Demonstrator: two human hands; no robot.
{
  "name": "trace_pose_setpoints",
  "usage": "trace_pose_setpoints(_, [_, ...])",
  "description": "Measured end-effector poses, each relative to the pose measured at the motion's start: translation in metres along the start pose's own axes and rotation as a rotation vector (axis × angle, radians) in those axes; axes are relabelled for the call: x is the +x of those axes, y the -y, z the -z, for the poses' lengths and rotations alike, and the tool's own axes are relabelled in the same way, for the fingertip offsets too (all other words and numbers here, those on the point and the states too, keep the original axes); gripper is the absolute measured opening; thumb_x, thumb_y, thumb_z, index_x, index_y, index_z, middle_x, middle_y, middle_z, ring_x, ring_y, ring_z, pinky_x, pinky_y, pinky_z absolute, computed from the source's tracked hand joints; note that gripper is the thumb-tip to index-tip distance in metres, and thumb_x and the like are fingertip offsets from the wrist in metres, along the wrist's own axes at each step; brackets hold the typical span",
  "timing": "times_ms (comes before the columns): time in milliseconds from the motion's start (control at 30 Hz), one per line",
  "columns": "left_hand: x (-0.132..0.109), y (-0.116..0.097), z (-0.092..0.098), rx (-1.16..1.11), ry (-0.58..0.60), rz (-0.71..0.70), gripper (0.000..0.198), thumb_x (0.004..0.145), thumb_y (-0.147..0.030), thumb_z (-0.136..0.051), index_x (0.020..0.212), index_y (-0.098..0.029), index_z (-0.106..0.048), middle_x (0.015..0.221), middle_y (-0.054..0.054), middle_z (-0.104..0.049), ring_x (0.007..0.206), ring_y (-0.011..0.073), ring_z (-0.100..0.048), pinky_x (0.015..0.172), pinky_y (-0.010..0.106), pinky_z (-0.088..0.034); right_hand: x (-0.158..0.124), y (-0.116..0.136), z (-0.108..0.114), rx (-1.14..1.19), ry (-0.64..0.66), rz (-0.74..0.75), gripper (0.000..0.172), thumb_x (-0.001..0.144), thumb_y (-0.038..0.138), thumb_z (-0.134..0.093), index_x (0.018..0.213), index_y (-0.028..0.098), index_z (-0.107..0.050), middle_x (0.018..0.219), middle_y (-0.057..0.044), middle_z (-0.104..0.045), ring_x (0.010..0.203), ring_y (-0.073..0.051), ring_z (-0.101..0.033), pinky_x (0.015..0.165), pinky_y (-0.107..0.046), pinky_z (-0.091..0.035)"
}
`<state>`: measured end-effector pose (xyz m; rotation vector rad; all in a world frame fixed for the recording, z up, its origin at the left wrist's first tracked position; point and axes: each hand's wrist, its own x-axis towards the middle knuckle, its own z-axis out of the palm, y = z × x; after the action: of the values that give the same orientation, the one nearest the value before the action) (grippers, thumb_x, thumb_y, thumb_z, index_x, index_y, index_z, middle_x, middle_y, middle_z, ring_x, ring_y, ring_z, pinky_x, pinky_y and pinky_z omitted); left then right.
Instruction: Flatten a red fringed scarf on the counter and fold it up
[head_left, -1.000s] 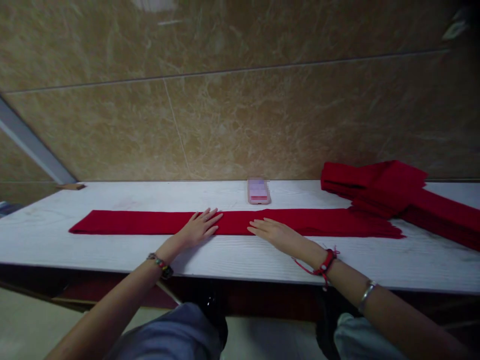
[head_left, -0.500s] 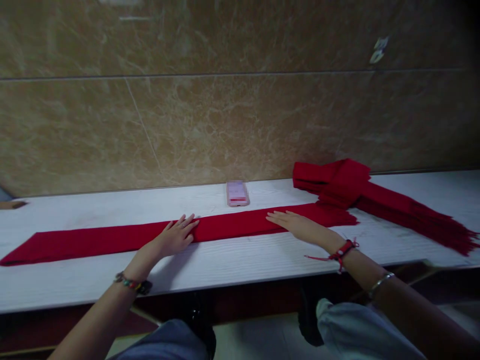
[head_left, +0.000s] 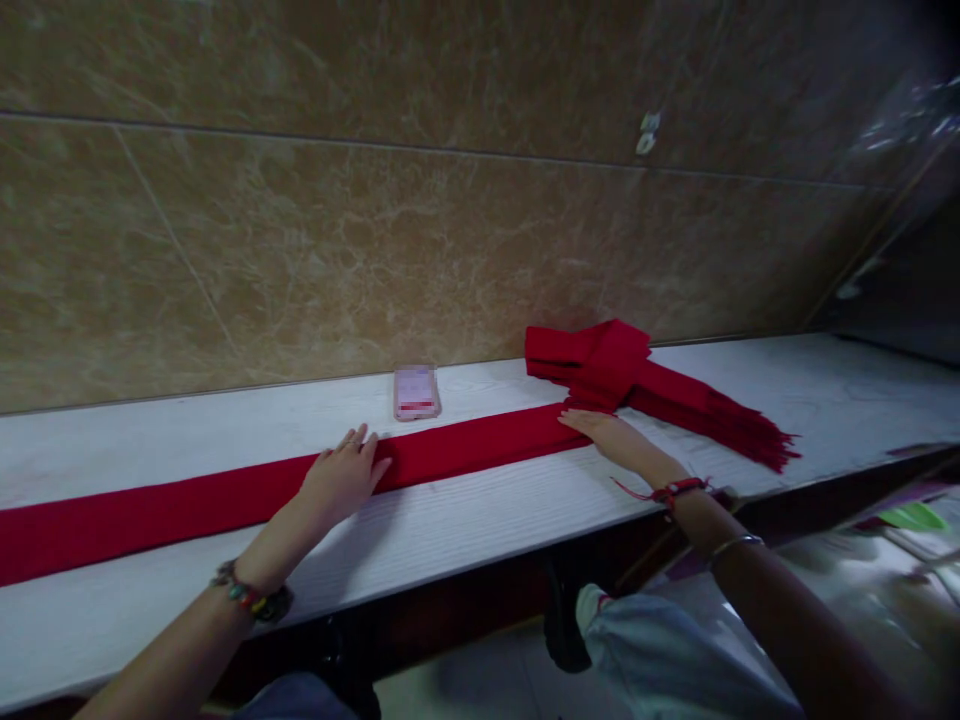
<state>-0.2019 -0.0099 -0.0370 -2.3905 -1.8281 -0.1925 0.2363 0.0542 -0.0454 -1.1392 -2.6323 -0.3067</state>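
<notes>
A long red scarf (head_left: 457, 450), folded into a narrow strip, lies flat along the white table and runs out of view at the left. My left hand (head_left: 346, 475) rests on its middle stretch with the fingers extended. Towards the strip's right end, my right hand (head_left: 604, 432) lies flat on the cloth, fingers stretched out and close together. Just beyond that hand is a second red scarf (head_left: 615, 365), folded over itself, its fringed end pointing right. Its lower part meets the end of the strip.
A phone (head_left: 416, 392) lies behind the strip near the wall. The white table (head_left: 480, 515) runs along a brown marbled wall (head_left: 375, 250). Below its front edge are my legs (head_left: 660, 650) and, at right, a green object (head_left: 913, 516).
My view has turned to the right. My right hand has slid right along the strip to near its end. My left hand stays on the cloth.
</notes>
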Motion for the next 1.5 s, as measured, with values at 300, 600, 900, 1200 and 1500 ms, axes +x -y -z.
trace_pose_setpoints(300, [0.025,-0.077,0.014,0.018,0.150,-0.312,0.048,0.089,-0.036,-0.032,0.133,-0.016,-0.036,0.140,0.011,-0.031,0.125,0.0220,-0.034,0.101,0.035,-0.030,-0.002,-0.012,0.004,-0.075,-0.234,-0.013,0.040,0.083,0.006,-0.035,0.115,0.018,-0.057,0.120,-0.008,-0.056,0.115,-0.019,-0.047,0.095,-0.039,-0.041])
trace_pose_setpoints(600, [0.021,-0.070,0.014,-0.053,0.303,-0.254,0.051,0.091,-0.045,-0.020,0.138,-0.026,-0.021,0.145,0.003,-0.015,0.133,0.0238,-0.011,0.104,0.050,-0.017,-0.017,-0.010,-0.004,-0.128,-0.050,-0.005,0.042,0.085,0.007,-0.033,0.121,0.019,-0.051,0.124,-0.007,-0.053,0.113,-0.019,-0.048,0.093,-0.038,-0.040])
trace_pose_setpoints(900, [0.027,-0.074,0.011,-0.050,0.317,-0.262,0.054,0.090,-0.049,-0.019,0.139,-0.027,-0.016,0.145,0.002,-0.013,0.133,0.0244,-0.009,0.104,0.050,-0.014,-0.009,-0.012,-0.003,-0.241,0.054,-0.100,0.044,0.084,0.006,-0.032,0.122,0.020,-0.050,0.131,-0.005,-0.046,0.121,-0.022,-0.039,0.095,-0.042,-0.035])
trace_pose_setpoints(1200, [0.035,-0.076,0.008,-0.016,0.150,-0.249,0.049,0.092,-0.040,-0.016,0.137,-0.024,-0.025,0.145,0.004,-0.018,0.132,0.0238,-0.017,0.103,0.048,-0.019,0.005,0.031,0.032,-0.076,0.140,-0.180,0.053,0.080,0.013,-0.040,0.133,0.013,-0.035,0.140,-0.011,-0.030,0.129,-0.030,-0.022,0.099,-0.051,-0.028])
trace_pose_setpoints(1500, [0.039,-0.068,-0.007,-0.026,0.137,-0.289,0.055,0.089,-0.042,-0.018,0.137,-0.016,-0.025,0.142,0.007,-0.025,0.130,0.0230,-0.024,0.102,0.045,-0.024,0.068,0.113,0.004,0.219,0.154,0.001,0.054,0.091,0.045,-0.023,0.137,0.018,-0.026,0.142,-0.007,-0.027,0.130,-0.025,-0.020,0.104,-0.051,-0.017])
